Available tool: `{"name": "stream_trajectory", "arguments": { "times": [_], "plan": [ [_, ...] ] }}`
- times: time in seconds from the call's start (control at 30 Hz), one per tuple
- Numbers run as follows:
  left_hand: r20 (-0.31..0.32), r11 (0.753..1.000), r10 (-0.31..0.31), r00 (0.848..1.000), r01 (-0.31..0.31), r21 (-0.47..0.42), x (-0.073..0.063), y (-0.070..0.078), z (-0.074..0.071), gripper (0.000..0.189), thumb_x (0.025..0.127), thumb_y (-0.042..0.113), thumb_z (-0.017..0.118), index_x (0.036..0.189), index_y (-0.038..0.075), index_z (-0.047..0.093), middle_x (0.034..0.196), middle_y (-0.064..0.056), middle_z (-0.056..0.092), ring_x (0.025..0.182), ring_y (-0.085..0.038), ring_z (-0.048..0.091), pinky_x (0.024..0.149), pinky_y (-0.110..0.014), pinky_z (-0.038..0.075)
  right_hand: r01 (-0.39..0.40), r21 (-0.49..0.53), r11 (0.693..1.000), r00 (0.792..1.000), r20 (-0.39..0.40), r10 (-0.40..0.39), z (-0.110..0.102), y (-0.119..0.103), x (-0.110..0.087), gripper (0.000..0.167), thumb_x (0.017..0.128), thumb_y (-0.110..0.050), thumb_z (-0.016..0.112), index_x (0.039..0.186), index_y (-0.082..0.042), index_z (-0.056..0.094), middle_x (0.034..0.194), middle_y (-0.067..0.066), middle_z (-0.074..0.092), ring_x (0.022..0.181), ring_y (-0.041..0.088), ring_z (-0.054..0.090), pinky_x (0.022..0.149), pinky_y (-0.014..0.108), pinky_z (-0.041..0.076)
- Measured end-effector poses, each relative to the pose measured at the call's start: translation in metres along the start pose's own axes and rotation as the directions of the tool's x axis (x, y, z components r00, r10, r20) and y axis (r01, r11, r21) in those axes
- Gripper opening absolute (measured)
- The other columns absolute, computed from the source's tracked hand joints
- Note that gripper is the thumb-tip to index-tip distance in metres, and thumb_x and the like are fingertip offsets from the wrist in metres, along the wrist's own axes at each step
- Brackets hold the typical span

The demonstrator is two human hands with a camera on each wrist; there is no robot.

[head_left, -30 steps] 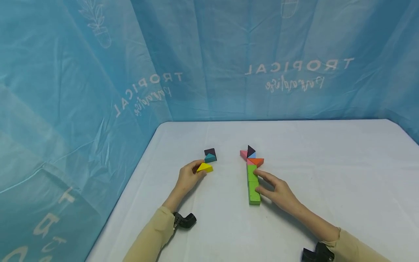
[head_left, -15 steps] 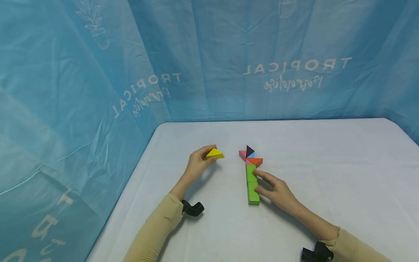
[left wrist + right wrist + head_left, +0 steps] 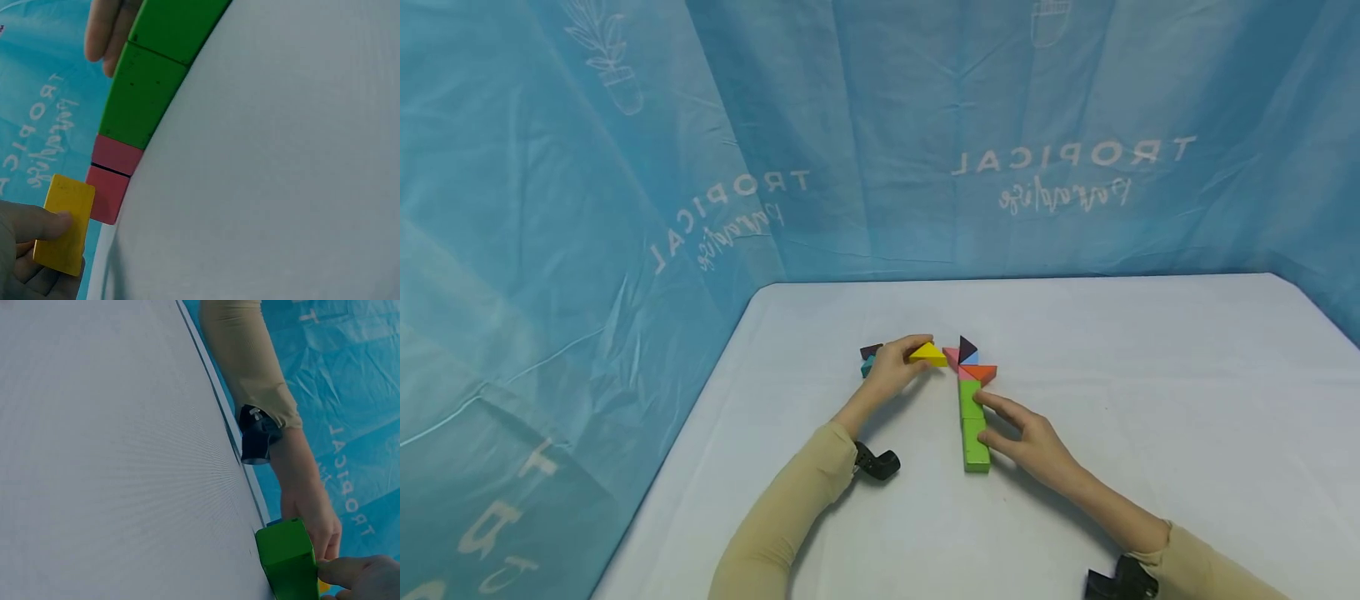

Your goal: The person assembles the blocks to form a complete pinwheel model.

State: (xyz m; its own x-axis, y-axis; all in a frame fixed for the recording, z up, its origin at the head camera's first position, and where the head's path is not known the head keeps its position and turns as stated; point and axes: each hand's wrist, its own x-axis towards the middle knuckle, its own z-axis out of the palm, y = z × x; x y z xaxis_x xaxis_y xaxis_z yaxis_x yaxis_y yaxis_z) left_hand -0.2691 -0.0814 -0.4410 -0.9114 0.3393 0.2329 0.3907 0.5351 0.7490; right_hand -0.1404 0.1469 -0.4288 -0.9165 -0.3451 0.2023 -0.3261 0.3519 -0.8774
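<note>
The near green block (image 3: 976,450) and the far green block (image 3: 971,400) appear rigid, smooth and probably light; expect sliding on the white surface (image 3: 1075,517) if pressure is uneven. Hold them along the long sides. The yellow block (image 3: 928,357), a triangular prism, should handle likewise: stiff, light, not fragile. Take it between the long near face and the apex; it may pivot there.

The right hand (image 3: 1033,442) has its fingers extended, clasping nothing. Its thumb touches the right side of the near green block; its index finger lies at that of the far green block. The left hand (image 3: 891,367) pinches the yellow block, thumb on the near face, fingers at the far side. The yellow block projects rightward from this grip, just beside the leftmost pink block (image 3: 951,357); contact cannot be determined.
</note>
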Motion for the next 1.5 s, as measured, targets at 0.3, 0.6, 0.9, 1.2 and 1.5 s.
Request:
{"name": "stream_trajectory", "arguments": {
  "times": [0.3,0.6,0.9,1.2,1.5],
  "plan": [
    [0.042,0.999,-0.040,0.998,0.039,0.029,0.001,-0.008,0.010,0.041,0.089,0.004,0.065,0.129,0.004,0.057,0.127,-0.009,0.058,0.112,-0.020,0.055,0.095,-0.026,0.044,0.006,0.008,1.000,1.000,0.006,-0.006,0.000,-0.001,0.001,0.054,0.087,-0.006,0.067,0.136,0.003,0.046,0.136,0.017,0.049,0.131,0.032,0.038,0.105,0.045,0.032],
    [0.042,1.000,-0.010,0.999,0.011,-0.017,0.001,-0.008,0.015,0.043,0.088,0.002,0.065,0.131,0.002,0.055,0.129,-0.010,0.057,0.113,-0.021,0.055,0.095,-0.028,0.045,0.008,0.009,1.000,1.000,0.004,-0.008,0.000,0.000,0.000,0.054,0.087,-0.006,0.067,0.136,0.002,0.046,0.136,0.017,0.049,0.131,0.031,0.038,0.105,0.044,0.032],
    [0.046,0.999,0.003,0.999,-0.001,-0.032,0.005,-0.007,0.018,0.044,0.087,0.001,0.065,0.130,0.002,0.056,0.128,-0.010,0.058,0.111,-0.021,0.056,0.091,-0.028,0.048,0.027,0.008,1.000,1.000,0.006,-0.027,0.000,0.001,0.000,0.054,0.087,-0.007,0.067,0.136,0.004,0.045,0.135,0.018,0.049,0.130,0.032,0.039,0.104,0.044,0.033],
    [0.043,0.999,-0.002,0.999,0.004,-0.048,0.006,-0.007,0.020,0.043,0.087,-0.001,0.065,0.129,0.002,0.057,0.127,-0.009,0.059,0.110,-0.020,0.056,0.091,-0.027,0.048,0.022,0.006,1.000,1.000,0.010,-0.022,0.000,0.000,0.000,0.054,0.088,-0.007,0.067,0.136,0.003,0.046,0.136,0.017,0.050,0.130,0.031,0.039,0.104,0.044,0.033],
    [-0.004,0.992,0.016,1.000,-0.016,-0.126,0.008,0.001,0.005,0.043,0.088,0.001,0.066,0.129,-0.001,0.055,0.124,-0.011,0.060,0.113,-0.021,0.057,0.093,-0.022,0.045,0.010,-0.002,1.000,1.000,0.005,-0.010,0.000,0.001,0.000,0.054,0.087,-0.006,0.067,0.136,0.003,0.046,0.135,0.018,0.049,0.130,0.033,0.039,0.104,0.046,0.034]
  ]
}}
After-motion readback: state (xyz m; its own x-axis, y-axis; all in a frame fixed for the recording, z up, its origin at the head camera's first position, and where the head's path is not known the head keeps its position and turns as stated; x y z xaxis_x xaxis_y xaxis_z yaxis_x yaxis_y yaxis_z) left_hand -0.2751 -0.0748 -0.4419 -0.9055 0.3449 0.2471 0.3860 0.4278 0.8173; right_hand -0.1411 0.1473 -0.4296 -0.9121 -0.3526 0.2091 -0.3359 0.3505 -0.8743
